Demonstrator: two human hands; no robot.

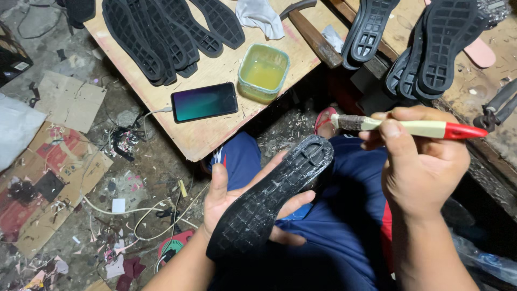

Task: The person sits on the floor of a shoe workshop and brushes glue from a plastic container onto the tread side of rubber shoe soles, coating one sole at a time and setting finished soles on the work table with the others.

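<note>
My left hand (pixel 229 202) cradles a black rubber shoe sole (pixel 274 194) from underneath, tread side up and tilted, with pale glue streaks on it. My right hand (pixel 420 161) grips a brush (pixel 414 127) with a cream handle and a red end. The bristles point left and hover just above the upper tip of the sole. Both hands are over my lap in dark blue clothing.
A wooden board (pixel 215 134) ahead carries a square tub of yellowish glue (pixel 263 71), a phone (pixel 204 102) on a cable, several black soles (pixel 161 32), a white rag (pixel 259 16) and a hammer (pixel 312 32). More soles (pixel 431 43) lean at right. Scraps and cardboard (pixel 48 183) litter the floor.
</note>
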